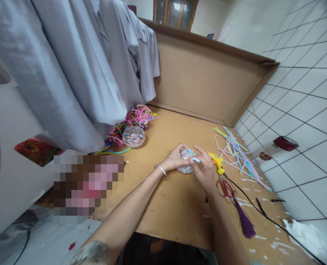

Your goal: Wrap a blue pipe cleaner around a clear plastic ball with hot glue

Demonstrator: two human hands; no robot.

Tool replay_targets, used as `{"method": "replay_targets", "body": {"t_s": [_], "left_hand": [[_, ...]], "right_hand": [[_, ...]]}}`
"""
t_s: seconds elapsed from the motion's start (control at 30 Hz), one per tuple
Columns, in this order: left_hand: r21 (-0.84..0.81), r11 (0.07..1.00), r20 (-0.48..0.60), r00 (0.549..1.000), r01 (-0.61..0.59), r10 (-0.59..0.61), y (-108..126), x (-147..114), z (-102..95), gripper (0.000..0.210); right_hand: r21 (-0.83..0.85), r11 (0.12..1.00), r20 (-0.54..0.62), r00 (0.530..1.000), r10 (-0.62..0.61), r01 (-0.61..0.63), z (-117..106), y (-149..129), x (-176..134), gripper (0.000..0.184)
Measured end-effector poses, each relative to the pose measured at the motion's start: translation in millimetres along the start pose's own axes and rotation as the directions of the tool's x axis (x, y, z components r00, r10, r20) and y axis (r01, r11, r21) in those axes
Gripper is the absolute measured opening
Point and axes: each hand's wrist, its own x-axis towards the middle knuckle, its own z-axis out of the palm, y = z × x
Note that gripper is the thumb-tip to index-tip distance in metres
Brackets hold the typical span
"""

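A clear, faceted ball (185,169) with coloured bits in or on it rests low over the table in front of me. My left hand (176,159) is wrapped round its left side, with a silver bangle on that wrist. At the ball's right side, my right hand (205,170) pinches a short light-blue pipe cleaner (195,160) against its surface. The fingers hide part of the ball. Just right of my right hand lie a yellow glue gun (219,163) and red-handled scissors (225,187) with a purple tassel (244,219).
A second clear ball (134,136) stands left by a heap of mixed pipe cleaners (141,117). Loose pastel pipe cleaners (236,154) lie at right. A black cord (259,211) crosses the right side of the table. A cardboard panel (202,77) stands behind; grey cloth (119,55) hangs left.
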Motion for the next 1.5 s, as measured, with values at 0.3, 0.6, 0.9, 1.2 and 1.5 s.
{"method": "replay_targets", "body": {"t_s": [0.3, 0.6, 0.9, 1.2, 1.5], "left_hand": [[0.021, 1.0, -0.011, 1.0, -0.021, 0.021, -9, 5, 2.5, 0.067], [-0.035, 0.999, 0.022, 1.0, -0.017, 0.018, -6, 4, 2.2, 0.066], [0.006, 1.0, 0.015, 1.0, -0.009, 0.009, -7, 4, 1.8, 0.069], [0.015, 1.0, 0.008, 1.0, 0.014, -0.014, -3, 3, 1.4, 0.067], [0.015, 1.0, 0.008, 1.0, -0.004, 0.004, -7, 5, 1.9, 0.069]], "right_hand": [[0.075, 0.993, 0.133, 0.988, 0.078, -0.089, -7, 4, 4, 0.029], [0.121, 0.984, 0.271, 0.958, 0.094, -0.13, -14, 9, 21, 0.026], [0.154, 0.977, 0.301, 0.949, 0.097, -0.148, -14, 11, 21, 0.015], [0.186, 0.976, 0.281, 0.958, 0.054, -0.109, -17, 12, 21, 0.012], [0.16, 0.987, 0.168, 0.986, 0.002, -0.029, -16, 10, 12, 0.011]]}}
